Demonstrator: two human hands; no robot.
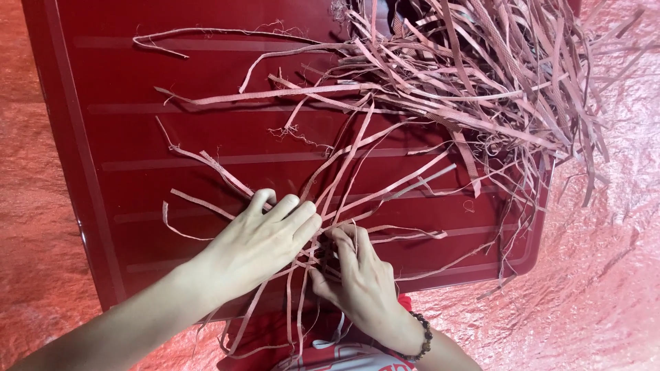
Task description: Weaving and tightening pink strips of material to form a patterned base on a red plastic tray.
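Several thin pink woven strips point(371, 185) fan out across a dark red plastic tabletop point(137, 137) and meet near its front edge. My left hand point(265, 240) lies flat, fingers together, pressing down on the crossing strips. Just to its right, my right hand point(354, 271) pinches strips where they cross, fingers curled around them. A beaded bracelet point(423, 336) sits on my right wrist. Loose strip ends hang down over the front edge toward my lap.
A big tangled heap of the same pink strips point(495, 69) covers the table's far right corner and spills over its edge. Pink woven sheeting point(605, 275) covers the floor all around. Red clothing shows at the bottom centre.
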